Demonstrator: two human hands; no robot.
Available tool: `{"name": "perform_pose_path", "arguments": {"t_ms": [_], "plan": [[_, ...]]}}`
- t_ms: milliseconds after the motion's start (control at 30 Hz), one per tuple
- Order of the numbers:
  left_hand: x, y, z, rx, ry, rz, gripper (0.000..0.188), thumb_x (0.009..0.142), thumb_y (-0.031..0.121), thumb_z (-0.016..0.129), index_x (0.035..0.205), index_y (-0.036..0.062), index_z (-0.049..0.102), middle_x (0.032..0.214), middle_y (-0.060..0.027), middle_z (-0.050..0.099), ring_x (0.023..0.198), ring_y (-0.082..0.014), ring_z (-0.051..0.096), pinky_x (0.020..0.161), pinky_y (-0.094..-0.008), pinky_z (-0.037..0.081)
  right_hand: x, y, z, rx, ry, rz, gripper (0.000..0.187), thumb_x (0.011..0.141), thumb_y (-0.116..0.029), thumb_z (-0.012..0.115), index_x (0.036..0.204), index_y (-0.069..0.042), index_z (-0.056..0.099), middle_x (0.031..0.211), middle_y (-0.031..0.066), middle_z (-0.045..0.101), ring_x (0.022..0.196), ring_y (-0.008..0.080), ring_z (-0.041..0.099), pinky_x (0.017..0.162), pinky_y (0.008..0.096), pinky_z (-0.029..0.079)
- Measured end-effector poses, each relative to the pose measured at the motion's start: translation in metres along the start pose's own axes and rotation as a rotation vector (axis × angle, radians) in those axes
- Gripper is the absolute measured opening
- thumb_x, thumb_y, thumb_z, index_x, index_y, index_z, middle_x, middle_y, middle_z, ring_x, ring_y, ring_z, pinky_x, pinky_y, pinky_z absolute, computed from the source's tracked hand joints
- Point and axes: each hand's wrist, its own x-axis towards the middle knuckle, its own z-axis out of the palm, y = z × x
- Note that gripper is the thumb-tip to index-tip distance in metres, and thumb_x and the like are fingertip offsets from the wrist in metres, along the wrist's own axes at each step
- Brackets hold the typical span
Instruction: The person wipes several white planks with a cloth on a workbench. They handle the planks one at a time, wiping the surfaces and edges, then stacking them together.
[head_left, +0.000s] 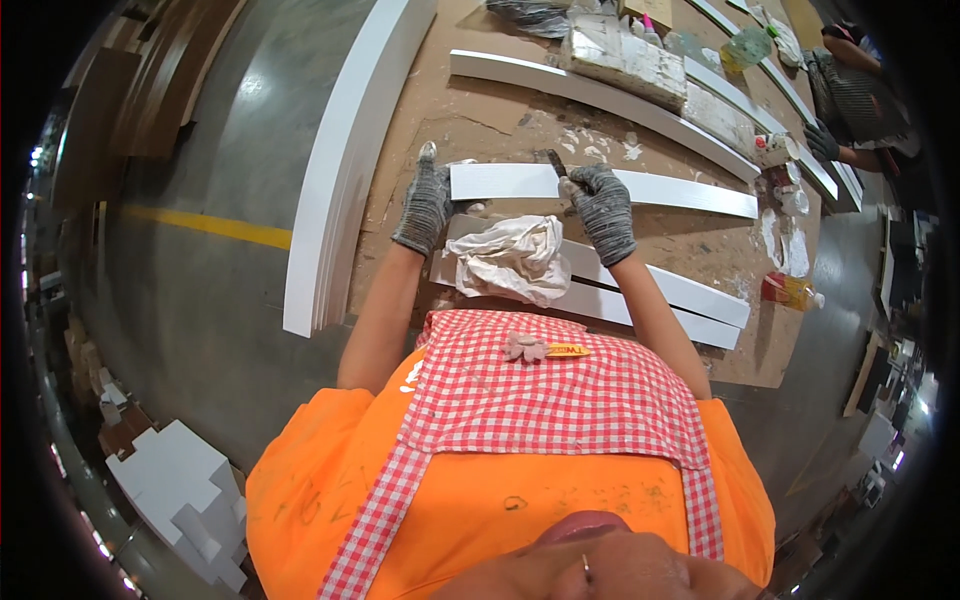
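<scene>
A white wooden strip (500,182) lies crosswise in front of me over the worktable. My left hand (428,200), in a grey knit glove, grips its left end with the thumb up and the fingers partly hidden beneath. My right hand (602,208), gloved alike, is closed round a dark putty knife (556,163) above the strip's middle, blade pointing up and away. Just nearer to me, a crumpled white rag (512,258) rests on two more white strips (690,300).
A stack of long white boards (352,170) runs along the table's (490,130) left side. Another white strip (600,98), a plaster-smeared block (625,62), cups (775,150) and a bottle with amber liquid (790,291) lie further off. A co-worker's gloved hand (823,142) is at the far right.
</scene>
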Motion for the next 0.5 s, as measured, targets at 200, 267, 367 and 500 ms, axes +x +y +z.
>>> {"name": "perform_pose_path", "arguments": {"t_ms": [200, 267, 367, 500], "plan": [[0.000, 0.007, -0.006, -0.032, -0.110, -0.067, 0.105, 0.083, 0.079, 0.019, 0.126, -0.0141, 0.043, 0.116, -0.0280, 0.058, 0.103, -0.0354, 0.060, 0.083, -0.0403, 0.052, -0.004, -0.020, 0.046, -0.088, -0.035, -0.423, 0.014, 0.077, -0.012, 0.071, 0.086, -0.002, 0.067, 0.079, 0.0121, 0.062, 0.075, 0.0271, 0.060, 0.072, 0.0353, 0.049], [-0.004, 0.008, -0.006, -0.055, -0.093, -0.058, 0.107, 0.082, 0.080, 0.019, 0.127, -0.0144, 0.041, 0.118, -0.0285, 0.056, 0.106, -0.0362, 0.059, 0.087, -0.0418, 0.050, 0.001, -0.030, 0.043, -0.138, -0.022, -0.308, 0.014, 0.076, -0.012, 0.072, 0.085, -0.002, 0.067, 0.080, 0.0118, 0.062, 0.075, 0.0276, 0.060, 0.071, 0.0358, 0.049], [-0.004, 0.008, -0.001, -0.105, -0.107, -0.083, 0.108, 0.081, 0.080, 0.020, 0.129, -0.0142, 0.040, 0.122, -0.0290, 0.054, 0.110, -0.0369, 0.056, 0.093, -0.0436, 0.047, -0.005, -0.028, 0.065, -0.133, -0.055, -0.476, 0.015, 0.076, -0.013, 0.072, 0.085, -0.003, 0.067, 0.080, 0.0118, 0.062, 0.074, 0.0275, 0.060, 0.070, 0.0363, 0.049], [0.000, 0.004, 0.003, -0.157, -0.051, -0.071, 0.107, 0.078, 0.084, 0.018, 0.119, -0.0086, 0.052, 0.102, -0.0206, 0.065, 0.080, -0.0316, 0.066, 0.070, -0.0395, 0.056, -0.015, -0.046, 0.079, -0.078, -0.095, -0.460, 0.018, 0.077, -0.015, 0.071, 0.089, -0.002, 0.066, 0.083, 0.0136, 0.062, 0.077, 0.0288, 0.061, 0.071, 0.0368, 0.050]]}}
